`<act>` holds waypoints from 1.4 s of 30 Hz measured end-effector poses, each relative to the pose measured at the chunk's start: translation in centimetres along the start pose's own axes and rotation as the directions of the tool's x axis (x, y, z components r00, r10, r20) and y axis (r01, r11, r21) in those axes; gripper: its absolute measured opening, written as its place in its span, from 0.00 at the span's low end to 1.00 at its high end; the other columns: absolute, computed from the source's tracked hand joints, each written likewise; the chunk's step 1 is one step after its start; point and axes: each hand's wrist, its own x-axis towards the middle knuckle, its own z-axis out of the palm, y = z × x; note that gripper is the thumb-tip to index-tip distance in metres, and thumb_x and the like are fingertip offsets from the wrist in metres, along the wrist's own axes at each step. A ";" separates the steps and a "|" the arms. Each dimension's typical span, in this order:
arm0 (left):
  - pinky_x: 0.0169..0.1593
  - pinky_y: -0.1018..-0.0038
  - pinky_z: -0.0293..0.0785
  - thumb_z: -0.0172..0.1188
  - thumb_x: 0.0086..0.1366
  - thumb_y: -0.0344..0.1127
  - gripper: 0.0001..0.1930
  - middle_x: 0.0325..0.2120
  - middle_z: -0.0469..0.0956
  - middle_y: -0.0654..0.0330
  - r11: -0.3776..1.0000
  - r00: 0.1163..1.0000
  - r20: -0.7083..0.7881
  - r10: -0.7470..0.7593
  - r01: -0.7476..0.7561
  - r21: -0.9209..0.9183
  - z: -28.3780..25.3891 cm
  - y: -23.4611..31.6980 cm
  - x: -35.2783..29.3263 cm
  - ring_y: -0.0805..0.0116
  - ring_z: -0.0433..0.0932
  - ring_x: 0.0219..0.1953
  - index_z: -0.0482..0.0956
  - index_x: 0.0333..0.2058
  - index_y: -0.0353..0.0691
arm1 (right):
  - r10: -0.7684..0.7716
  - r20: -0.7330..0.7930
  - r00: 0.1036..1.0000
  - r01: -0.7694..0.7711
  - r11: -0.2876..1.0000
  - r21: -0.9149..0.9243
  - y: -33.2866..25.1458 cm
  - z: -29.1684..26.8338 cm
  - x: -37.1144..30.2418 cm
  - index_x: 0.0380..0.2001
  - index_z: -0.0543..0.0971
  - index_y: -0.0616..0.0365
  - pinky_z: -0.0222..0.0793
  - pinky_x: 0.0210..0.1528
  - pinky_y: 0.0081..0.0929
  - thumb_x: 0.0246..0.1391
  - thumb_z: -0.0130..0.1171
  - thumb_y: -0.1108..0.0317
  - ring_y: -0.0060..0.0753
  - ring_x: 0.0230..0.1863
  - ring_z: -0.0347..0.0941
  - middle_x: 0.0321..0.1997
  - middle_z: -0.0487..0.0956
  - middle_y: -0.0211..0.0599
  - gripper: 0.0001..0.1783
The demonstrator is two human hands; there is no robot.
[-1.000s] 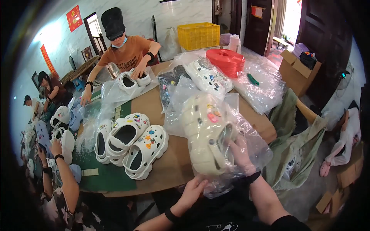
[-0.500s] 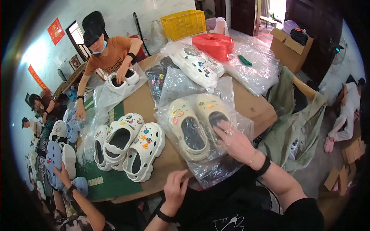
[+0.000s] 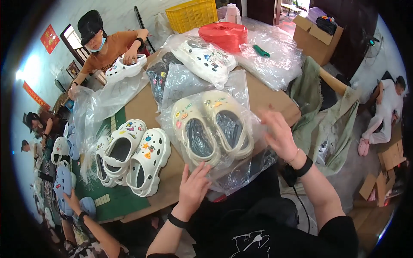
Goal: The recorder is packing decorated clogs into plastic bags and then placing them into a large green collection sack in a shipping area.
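A pair of cream clogs with small charms lies side by side inside a clear plastic bag at the table's near edge. My left hand has its fingers stretched out at the bag's near left edge, by the heel of the left clog. At the bag's right side is my right hand, slightly blurred, its fingers apart and nothing visible in them. Several white clogs with colourful charms sit to the left of the bag.
Bagged white clogs, a red roll of plastic twine and stacked clear bags lie farther back. Across the table, a co-worker handles a white clog. Another person's hand at lower left holds a blue clog.
My right hand has come off the right cream clog and moved to the bag's right side. My left hand has moved up to the bag's near edge. The co-worker has lifted the white clog.
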 end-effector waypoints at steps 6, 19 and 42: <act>0.46 0.70 0.74 0.52 0.67 0.27 0.04 0.28 0.82 0.51 0.780 0.787 -0.210 -0.580 0.462 -0.421 0.0 -1.6 -1.8 0.60 0.83 0.33 0.69 0.37 0.33 | -0.201 0.332 0.922 0.226 0.973 -0.039 2.2 1.2 -3.2 0.47 0.75 0.54 0.59 0.65 0.47 0.42 0.64 0.67 0.45 0.56 0.67 0.49 0.72 0.38 0.24; 0.33 0.79 0.71 0.51 0.69 0.30 0.06 0.26 0.81 0.58 0.520 0.678 -0.126 -0.725 0.418 -0.745 0.1 -2.4 -0.5 0.75 0.78 0.28 0.68 0.38 0.33 | -0.115 0.232 0.966 0.102 0.993 0.068 -2.8 4.8 -2.8 0.32 0.76 0.53 0.67 0.50 0.36 0.52 0.59 0.64 0.38 0.43 0.72 0.35 0.75 0.33 0.07; 0.53 0.71 0.67 0.53 0.67 0.31 0.21 0.49 0.72 0.53 0.198 0.508 0.069 -0.859 0.452 -0.870 4.2 -4.3 -0.4 0.66 0.71 0.50 0.62 0.57 0.34 | 0.549 0.498 0.672 -0.738 0.439 0.512 -1.0 8.2 -3.4 0.61 0.62 0.72 0.65 0.58 0.31 0.44 0.71 0.54 0.40 0.54 0.71 0.55 0.73 0.52 0.48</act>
